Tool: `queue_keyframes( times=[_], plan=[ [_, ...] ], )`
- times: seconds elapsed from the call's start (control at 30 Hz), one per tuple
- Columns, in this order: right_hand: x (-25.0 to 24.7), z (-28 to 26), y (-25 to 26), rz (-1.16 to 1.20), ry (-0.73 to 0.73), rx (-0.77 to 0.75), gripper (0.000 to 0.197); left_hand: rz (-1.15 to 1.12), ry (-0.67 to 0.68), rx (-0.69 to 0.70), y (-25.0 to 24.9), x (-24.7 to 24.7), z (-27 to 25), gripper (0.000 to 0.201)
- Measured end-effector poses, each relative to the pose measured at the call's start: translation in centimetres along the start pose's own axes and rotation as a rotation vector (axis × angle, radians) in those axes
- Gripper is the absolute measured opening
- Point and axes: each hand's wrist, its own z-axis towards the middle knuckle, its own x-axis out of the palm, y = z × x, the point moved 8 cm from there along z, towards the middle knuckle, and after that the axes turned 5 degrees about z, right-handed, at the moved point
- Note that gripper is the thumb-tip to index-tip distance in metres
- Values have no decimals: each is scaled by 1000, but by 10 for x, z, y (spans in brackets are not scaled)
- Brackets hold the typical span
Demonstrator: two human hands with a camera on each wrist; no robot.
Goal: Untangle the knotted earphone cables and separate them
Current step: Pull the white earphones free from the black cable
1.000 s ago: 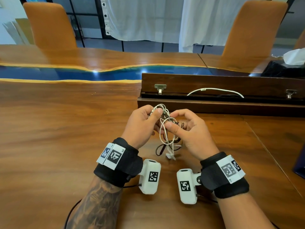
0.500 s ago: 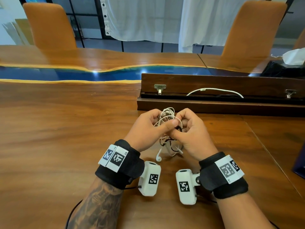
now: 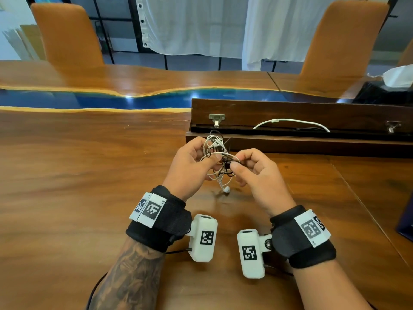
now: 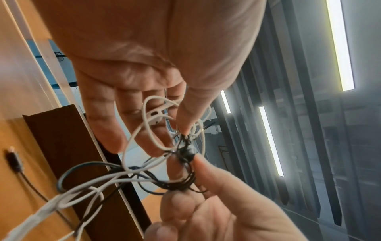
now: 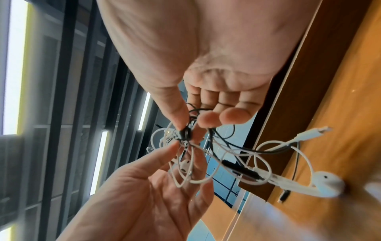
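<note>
A tangle of white and black earphone cables (image 3: 218,153) hangs between both hands above the wooden table (image 3: 78,175). My left hand (image 3: 210,158) pinches white loops (image 4: 156,130) between thumb and fingers beside the knot. My right hand (image 3: 234,163) pinches the black knot (image 5: 184,133) between thumb and forefinger. One white earbud (image 3: 226,189) dangles just above the table. In the right wrist view a second white earbud (image 5: 185,164) lies among the loops by the left hand, and a white plug (image 5: 321,130) and a black inline piece (image 5: 241,169) trail off.
A long dark wooden box (image 3: 290,144) stands open just behind the hands, with a white cable (image 3: 290,121) in it. Two orange chairs (image 3: 67,34) are across the table. A black bag (image 3: 380,95) sits far right, a dark blue object (image 3: 406,220) at the right edge.
The hands, pressed together half a second ago, have drawn slightly apart and risen. The tangle is stretched between them and the white earbud now hangs lower in the middle.
</note>
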Motion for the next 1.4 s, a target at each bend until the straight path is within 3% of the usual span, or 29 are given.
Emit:
queue_keyframes(
  times=[0.37,0.5,0.6,0.7,0.87,1.1,1.4],
  plan=[
    [4,-3,5,4,70,-35,26,11,-5,-16,1,0,0,18],
    [2,-1,6,-23,13,-56,7,58,-10,6,1,-2,1,14],
    [-3,0,8,-33,-32,-81,15,71,-33,5,3,-6,2,11],
    [-7,0,7,-20,-55,-83,2,70,-22,28,0,-6,2,6],
    [-4,0,5,-24,-26,-67,30,27,44,79,-8,1,-2,6],
    [-6,1,1,-156,-33,-66,13,70,90,98,-9,6,-3,7],
    [-4,0,5,-83,12,-40,33,144,41,26,2,-4,2,6]
  ],
)
